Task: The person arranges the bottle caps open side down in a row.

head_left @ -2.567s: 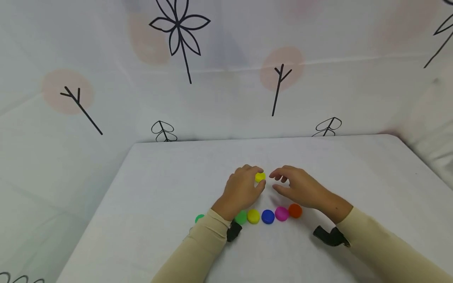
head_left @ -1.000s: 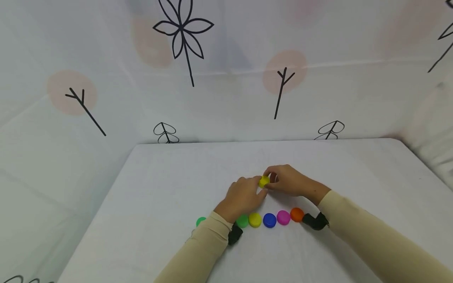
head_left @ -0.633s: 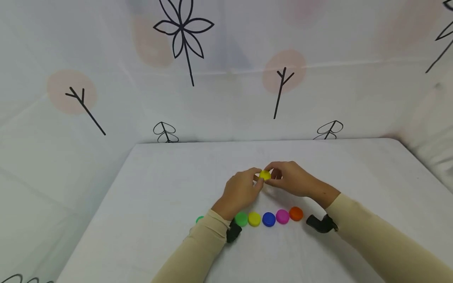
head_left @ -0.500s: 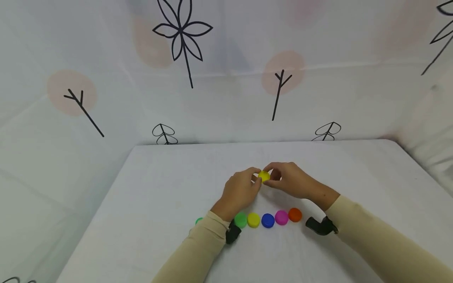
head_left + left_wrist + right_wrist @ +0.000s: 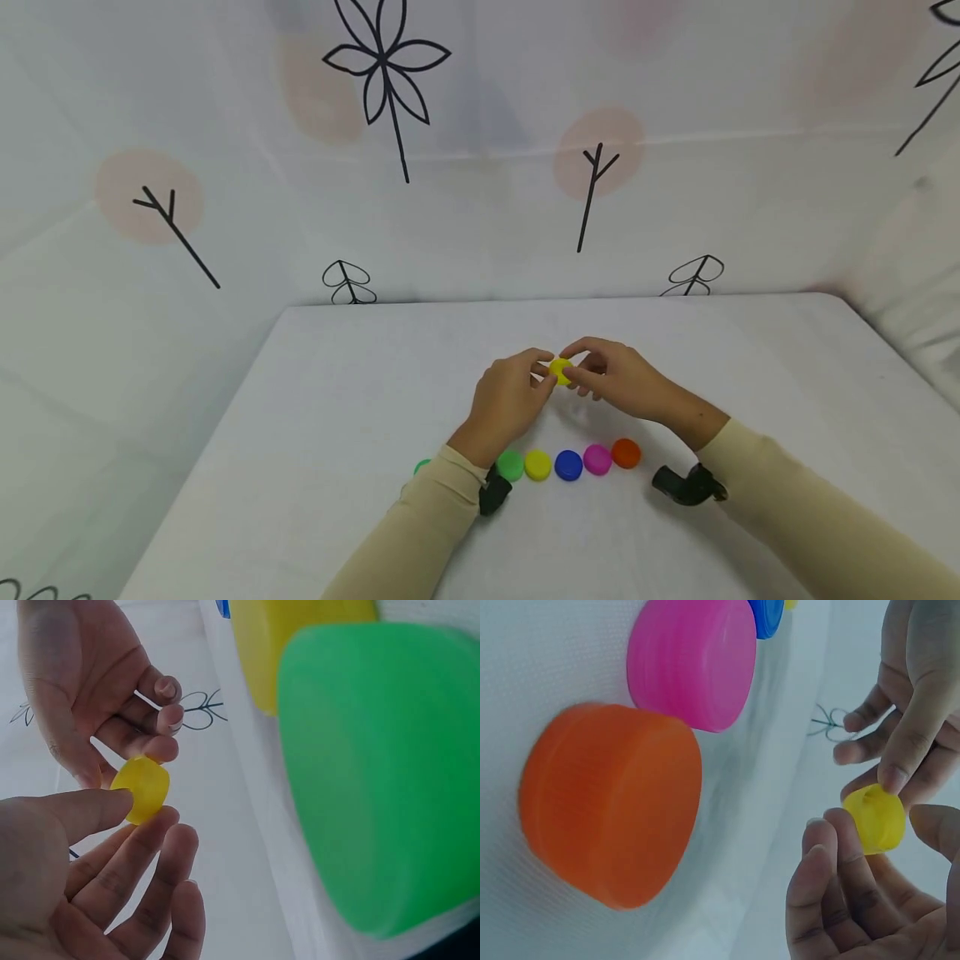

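Note:
A small yellow round piece, smooth on one side in the left wrist view and dimpled in the right wrist view, is held up over the middle of the table. My left hand pinches it between thumb and fingertips. From the other side my right hand has its curled fingers and thumb around the same piece, fingertips against its edge. Nearer to me is a row of round, cap-like pieces: green, yellow, blue, pink and orange.
Another green piece is mostly hidden by my left sleeve. Both wrists carry black camera mounts close above the white table. A white cloth with line-drawn plants hangs behind the table's far edge.
My right hand came in from the right and took hold of the yellow piece, which left the table. Since half a second ago, the right thumb has shifted onto the piece's near side.

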The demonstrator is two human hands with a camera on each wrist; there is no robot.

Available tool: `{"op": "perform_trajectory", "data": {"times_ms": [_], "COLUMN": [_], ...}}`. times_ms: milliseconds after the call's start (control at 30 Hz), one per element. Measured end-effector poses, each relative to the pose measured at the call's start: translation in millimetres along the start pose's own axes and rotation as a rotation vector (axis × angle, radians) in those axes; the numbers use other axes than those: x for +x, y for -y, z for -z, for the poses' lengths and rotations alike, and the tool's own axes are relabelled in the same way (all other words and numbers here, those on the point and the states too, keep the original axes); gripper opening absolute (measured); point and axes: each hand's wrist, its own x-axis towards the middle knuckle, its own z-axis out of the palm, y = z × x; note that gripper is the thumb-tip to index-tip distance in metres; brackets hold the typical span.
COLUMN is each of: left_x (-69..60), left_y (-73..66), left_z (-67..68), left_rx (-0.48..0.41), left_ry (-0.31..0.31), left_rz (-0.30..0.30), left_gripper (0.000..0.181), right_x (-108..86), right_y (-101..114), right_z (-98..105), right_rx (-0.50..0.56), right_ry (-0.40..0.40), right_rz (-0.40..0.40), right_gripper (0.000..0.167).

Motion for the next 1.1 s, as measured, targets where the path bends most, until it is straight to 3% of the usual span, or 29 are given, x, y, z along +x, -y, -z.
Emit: {"op": "perform_trajectory", "data": {"times_ms": [367,633,833,1100], "left_x": [-1.6,-2.0,-1.0,-6.1], "left_y": [-0.6,-2.1,-5.6,-16.0], "left_z": [0.7,-0.5,-2.0,-3.0], "left_rx": [-0.019,-0.061,-0.1,-0.155], "left_ry": [-0.006,0.056,0.084,0.126], "left_rz": [-0.025,-0.034,-0.098,-0.139], "left_gripper": [0.022,0.022,0.023,0.023], "right_x": [-3.0,-10.2,-21.4,-47.2], "right_y": [-1.0,-2.9,-2.9,-1.0], "right_z": [0.0,-0.5,2.5,1.8], "right_rx": [0.043,0.046,-0.03,-0.125], "right_ry": [-0.027,-0.045,-0.129,-0.242], "right_rz": [-0.044,-0.033,0.008,0.091], "right_gripper": [0.032,0.027,0.018,0.02]}}
